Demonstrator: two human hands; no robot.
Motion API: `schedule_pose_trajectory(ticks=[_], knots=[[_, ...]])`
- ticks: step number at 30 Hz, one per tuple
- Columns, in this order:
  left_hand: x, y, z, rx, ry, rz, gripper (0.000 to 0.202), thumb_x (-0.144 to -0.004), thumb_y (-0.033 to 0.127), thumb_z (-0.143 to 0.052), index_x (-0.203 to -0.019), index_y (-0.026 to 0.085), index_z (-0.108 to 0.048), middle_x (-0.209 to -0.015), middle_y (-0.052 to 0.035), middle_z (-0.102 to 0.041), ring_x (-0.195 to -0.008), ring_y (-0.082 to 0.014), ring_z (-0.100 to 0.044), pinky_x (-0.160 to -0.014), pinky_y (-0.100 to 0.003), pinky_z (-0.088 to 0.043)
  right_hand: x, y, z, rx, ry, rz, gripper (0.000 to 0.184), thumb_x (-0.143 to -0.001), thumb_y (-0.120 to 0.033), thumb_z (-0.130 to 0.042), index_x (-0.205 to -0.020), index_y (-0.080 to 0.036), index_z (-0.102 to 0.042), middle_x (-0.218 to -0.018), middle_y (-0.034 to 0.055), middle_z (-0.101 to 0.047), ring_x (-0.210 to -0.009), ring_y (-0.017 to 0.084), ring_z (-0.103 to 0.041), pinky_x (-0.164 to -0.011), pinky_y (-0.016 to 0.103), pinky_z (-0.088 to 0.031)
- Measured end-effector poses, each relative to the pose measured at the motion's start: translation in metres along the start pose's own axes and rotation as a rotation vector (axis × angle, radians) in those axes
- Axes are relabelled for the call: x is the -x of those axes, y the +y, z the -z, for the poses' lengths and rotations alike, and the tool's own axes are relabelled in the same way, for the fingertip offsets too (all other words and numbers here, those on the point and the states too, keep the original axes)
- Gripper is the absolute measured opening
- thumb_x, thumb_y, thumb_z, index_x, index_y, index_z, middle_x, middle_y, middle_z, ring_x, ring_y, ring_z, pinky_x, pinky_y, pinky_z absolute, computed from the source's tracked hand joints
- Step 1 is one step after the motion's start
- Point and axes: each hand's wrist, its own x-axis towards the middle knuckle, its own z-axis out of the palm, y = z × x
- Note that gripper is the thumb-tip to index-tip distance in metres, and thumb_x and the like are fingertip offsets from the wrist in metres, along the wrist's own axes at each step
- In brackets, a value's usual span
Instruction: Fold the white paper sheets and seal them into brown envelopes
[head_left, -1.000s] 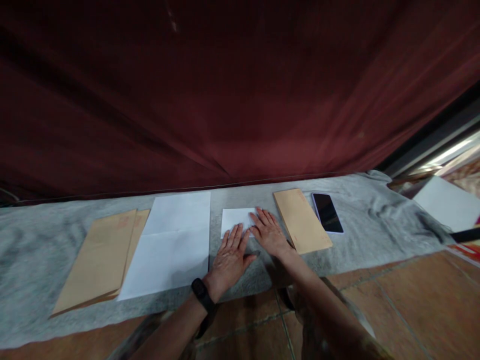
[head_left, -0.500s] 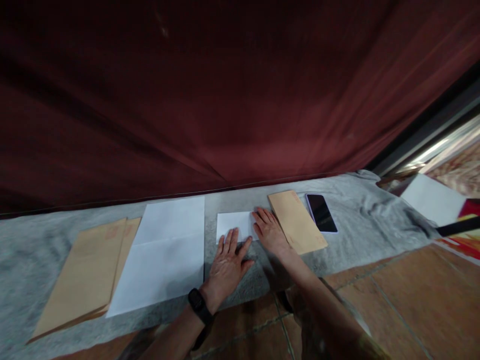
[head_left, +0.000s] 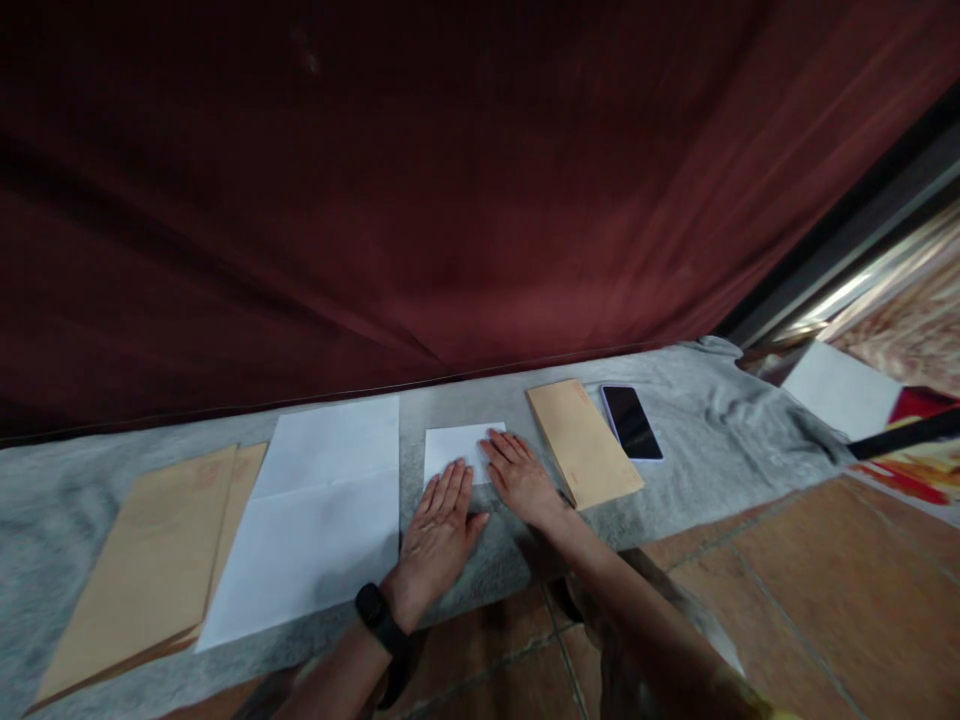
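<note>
A small folded sheet of white paper [head_left: 454, 443] lies flat on the grey cloth in front of me. My left hand [head_left: 441, 530], with a black band on its wrist, rests its outstretched fingers on the paper's near left edge. On the paper's right side lie the extended fingers of my right hand [head_left: 521, 478], palm down. A brown envelope [head_left: 583, 440] is just right of that hand, apart from it. Left of my left hand lies a larger stack of white paper [head_left: 330, 500] with a crease across it.
Brown envelopes [head_left: 142, 560] are stacked at the far left. A phone [head_left: 632, 422] lies beyond the right envelope. Grey cloth [head_left: 697, 430] covers the narrow surface, with a dark red curtain [head_left: 480, 200] behind it and a tiled floor [head_left: 810, 580] below.
My right hand has slid left over the small paper, and my left hand's fingers have drawn closer together. The whole view has shifted slightly.
</note>
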Motion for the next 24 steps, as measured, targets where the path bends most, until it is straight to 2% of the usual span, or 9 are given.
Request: schedule_pose_trajectory(ticks=[3, 9, 11, 14, 17, 24], knots=[[0.002, -0.003, -0.002, 0.023, 0.020, 0.025, 0.061, -0.102, 0.041, -0.040, -0.151, 0.005, -0.038, -0.158, -0.0210, -0.041, -0.149, -0.0285, -0.035, -0.119, -0.047, -0.038, 0.001, 0.000, 0.000, 0.016, 0.004, -0.005, 0.046, -0.104, -0.027, -0.042, -0.147, -0.017, -0.051, -0.158, 0.0100, -0.043, -0.146, 0.024, -0.039, -0.122, 0.044, -0.032], [-0.004, -0.006, 0.001, 0.007, 0.019, 0.103, 0.056, -0.101, 0.034, -0.040, -0.149, 0.005, -0.042, -0.157, -0.0219, -0.042, -0.147, -0.0308, -0.038, -0.116, -0.048, -0.041, 0.001, -0.001, 0.001, 0.021, -0.006, -0.012, 0.046, -0.104, -0.029, -0.042, -0.148, -0.018, -0.050, -0.159, 0.0091, -0.042, -0.146, 0.023, -0.039, -0.121, 0.044, -0.033], [-0.008, -0.005, 0.003, 0.008, 0.009, 0.080, 0.053, -0.101, 0.032, -0.041, -0.149, 0.010, -0.045, -0.158, -0.0185, -0.041, -0.148, -0.0306, -0.037, -0.117, -0.049, -0.039, 0.000, -0.001, 0.001, 0.021, -0.012, -0.010, 0.046, -0.104, -0.029, -0.042, -0.148, -0.018, -0.050, -0.159, 0.0091, -0.042, -0.147, 0.023, -0.039, -0.121, 0.044, -0.032], [-0.010, -0.002, 0.005, 0.010, -0.016, 0.012, 0.050, -0.101, 0.033, -0.044, -0.150, 0.023, -0.047, -0.160, -0.0090, -0.042, -0.149, -0.0302, -0.034, -0.119, -0.057, -0.034, -0.001, 0.000, 0.001, 0.015, -0.014, -0.007, 0.046, -0.104, -0.028, -0.043, -0.149, -0.019, -0.050, -0.159, 0.0084, -0.042, -0.146, 0.023, -0.039, -0.122, 0.044, -0.032], [-0.010, 0.002, 0.005, -0.009, -0.027, 0.008, 0.051, -0.100, 0.034, -0.045, -0.150, 0.026, -0.046, -0.159, -0.0064, -0.043, -0.149, -0.0308, -0.035, -0.119, -0.061, -0.031, -0.001, -0.001, 0.002, 0.007, -0.015, -0.006, 0.047, -0.103, -0.027, -0.043, -0.149, -0.020, -0.050, -0.159, 0.0077, -0.041, -0.146, 0.022, -0.039, -0.122, 0.044, -0.031], [-0.016, -0.011, 0.003, -0.042, -0.071, 0.030, 0.047, -0.100, 0.025, -0.042, -0.146, 0.019, -0.051, -0.154, -0.0097, -0.049, -0.145, -0.0298, -0.043, -0.115, -0.052, -0.041, 0.002, -0.002, 0.002, 0.010, -0.028, 0.003, 0.049, -0.103, -0.033, -0.045, -0.148, -0.016, -0.050, -0.160, 0.0102, -0.040, -0.148, 0.025, -0.036, -0.123, 0.046, -0.028]])
